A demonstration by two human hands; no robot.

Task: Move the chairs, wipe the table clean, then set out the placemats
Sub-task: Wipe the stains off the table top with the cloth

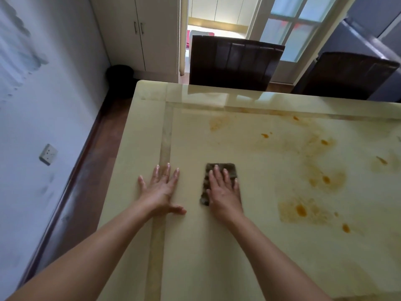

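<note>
A glossy cream table [249, 246] fills the lower right of the head view, with orange stains [301, 210] smeared across its right half. My right hand [224, 190] lies flat on a dark brown folded cloth [230, 170], pressing it onto the tabletop. My left hand [161, 189] rests flat on the table with fingers spread, holding nothing, a little left of the cloth. Two dark brown chairs stand at the far edge: one [234, 61] at the middle, the other [347, 77] at the right.
A white wall with a socket [48, 154] runs along the left, with a strip of dark wood floor [86, 174] between it and the table. A black bin [119, 76] stands in the far corner by a white cupboard [147, 33]. An open doorway [217, 18] lies behind the chairs.
</note>
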